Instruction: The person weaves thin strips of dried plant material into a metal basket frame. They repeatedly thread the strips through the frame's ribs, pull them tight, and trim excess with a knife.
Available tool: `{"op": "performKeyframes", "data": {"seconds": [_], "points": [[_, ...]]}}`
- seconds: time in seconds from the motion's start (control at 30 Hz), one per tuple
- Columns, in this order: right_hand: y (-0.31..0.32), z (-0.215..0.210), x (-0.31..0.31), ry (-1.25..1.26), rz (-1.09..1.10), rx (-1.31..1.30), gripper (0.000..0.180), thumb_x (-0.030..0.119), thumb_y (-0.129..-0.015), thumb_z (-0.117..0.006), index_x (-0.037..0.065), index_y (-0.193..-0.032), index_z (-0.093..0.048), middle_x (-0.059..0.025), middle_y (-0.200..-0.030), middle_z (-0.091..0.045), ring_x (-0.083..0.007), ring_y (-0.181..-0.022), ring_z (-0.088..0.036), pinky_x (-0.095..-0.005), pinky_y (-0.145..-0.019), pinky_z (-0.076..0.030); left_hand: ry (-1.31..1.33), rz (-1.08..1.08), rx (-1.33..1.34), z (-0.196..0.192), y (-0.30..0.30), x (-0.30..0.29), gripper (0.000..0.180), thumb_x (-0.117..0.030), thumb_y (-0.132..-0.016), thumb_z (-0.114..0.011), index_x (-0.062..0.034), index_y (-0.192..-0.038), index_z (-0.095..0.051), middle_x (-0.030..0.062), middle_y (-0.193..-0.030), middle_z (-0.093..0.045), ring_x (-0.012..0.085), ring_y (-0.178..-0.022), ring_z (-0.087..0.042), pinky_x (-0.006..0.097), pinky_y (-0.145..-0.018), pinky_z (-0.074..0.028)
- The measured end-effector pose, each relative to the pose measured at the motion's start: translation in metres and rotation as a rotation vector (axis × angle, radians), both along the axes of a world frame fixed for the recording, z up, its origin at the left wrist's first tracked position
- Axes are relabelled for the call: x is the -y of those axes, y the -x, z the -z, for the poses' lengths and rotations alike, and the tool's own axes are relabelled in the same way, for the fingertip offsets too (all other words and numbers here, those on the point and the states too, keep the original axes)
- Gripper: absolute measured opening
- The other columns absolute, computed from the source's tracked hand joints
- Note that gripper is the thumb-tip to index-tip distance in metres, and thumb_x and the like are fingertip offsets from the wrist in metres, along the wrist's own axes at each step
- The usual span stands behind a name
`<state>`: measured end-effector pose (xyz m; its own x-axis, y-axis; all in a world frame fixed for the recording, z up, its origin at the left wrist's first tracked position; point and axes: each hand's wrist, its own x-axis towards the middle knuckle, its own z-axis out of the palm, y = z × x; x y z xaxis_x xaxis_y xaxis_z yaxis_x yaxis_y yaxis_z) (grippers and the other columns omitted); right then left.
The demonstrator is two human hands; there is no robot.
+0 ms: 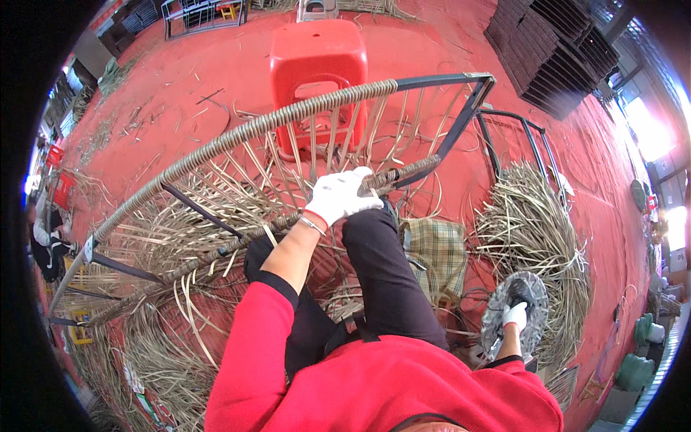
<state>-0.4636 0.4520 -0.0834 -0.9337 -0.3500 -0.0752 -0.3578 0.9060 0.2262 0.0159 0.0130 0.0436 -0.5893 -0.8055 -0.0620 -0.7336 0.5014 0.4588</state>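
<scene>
Metal frame (pixel 461 122) lay tilted across the lap, long axis running from 8 o'clock up to 1 o'clock. Outer curved bar (pixel 237 137) was wrapped in cane from the 8 o'clock end up to about 12 o'clock; past that the bar showed bare dark metal to the corner at 1 o'clock. Inner bar (pixel 302 219) was wrapped along most of its run too, wrap ending just right of the grip, bare metal beyond. Between the two bars, loose cane strips (pixel 216 201) stood as uprights, ends sticking out untrimmed, not yet woven tight as far as I could tell. Judgement: wrapping roughly two-thirds done on that side, right-hand corner and the second bare frame section (pixel 518 137) at 2 o'clock untouched, infill weaving mostly left. Left hand (pixel 342 194), white glove, was closed round the inner bar at the end of the wrap, fingers curled over it, pinning the working strand I'd guess, though the strand itself wasn't clear. Right hand (pixel 515 315), also gloved, was down at 4 o'clock, resting on a round grey woven disc (pixel 529 288); couldn't tell whether it gripped it or just lay on it. Big pile of cane (pixel 533 230) sat at 3 o'clock on the red floor (pixel 180 79), more strips heaped under the frame at 7 o'clock. Red plastic stool (pixel 317 57) stood at 12 o'clock behind the frame, checked cushion (pixel 435 252) just right of the knee.
</scene>
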Motion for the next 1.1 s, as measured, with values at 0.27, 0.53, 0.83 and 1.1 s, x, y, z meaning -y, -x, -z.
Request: {"op": "performKeyframes", "data": {"seconds": [0.27, 0.53, 0.83, 1.1], "points": [[-0.100, -0.148, 0.218, 0.852, -0.791, 0.310, 0.027, 0.025, -0.097, -0.066, 0.005, -0.115, -0.071, -0.0146, -0.114, -0.072, -0.0299, -0.102, -0.070, -0.0377, -0.092, -0.054, 0.123, -0.011, -0.091, -0.020, 0.001, -0.018, 0.074, -0.063, -0.083, -0.071, -0.0129, -0.137, -0.062, 0.0170, -0.132, -0.067, 0.0340, -0.120, -0.065, 0.046, -0.103, -0.050], [-0.306, -0.239, 0.441, 1.277, -1.075, 0.981, 0.035, 0.022, -0.100, -0.064, 0.004, -0.131, -0.065, -0.0147, -0.121, -0.072, -0.0234, -0.107, -0.070, -0.0341, -0.096, -0.052, 1.167, -0.018, -0.545, -0.150, 0.004, -0.036, 0.043, -0.013, -0.078, -0.082, -0.0118, -0.120, -0.070, 0.0063, -0.115, -0.072, 0.0262, -0.109, -0.068, 0.040, -0.098, -0.050], [-0.274, -0.253, 0.396, 1.136, -1.038, 1.319, 0.012, 0.013, -0.103, -0.060, 0.003, -0.105, -0.068, -0.0005, -0.082, -0.065, -0.0093, -0.072, -0.061, -0.0253, -0.068, -0.051, 0.754, -0.053, -0.175, -0.179, 0.020, 0.001, 0.036, -0.022, -0.087, -0.072, -0.0194, -0.123, -0.067, 0.0039, -0.114, -0.072, 0.0256, -0.101, -0.070, 0.038, -0.087, -0.057], [-0.289, -0.249, 0.414, 1.224, -1.135, 0.632, 0.033, 0.034, -0.095, -0.067, 0.009, -0.116, -0.069, -0.0170, -0.105, -0.073, -0.0371, -0.101, -0.070, -0.0435, -0.088, -0.054, 0.545, -0.097, -0.268, -0.184, 0.019, 0.012, 0.032, -0.019, -0.086, -0.072, -0.0199, -0.118, -0.069, 0.0043, -0.108, -0.074, 0.0260, -0.101, -0.071, 0.038, -0.089, -0.056]]}}
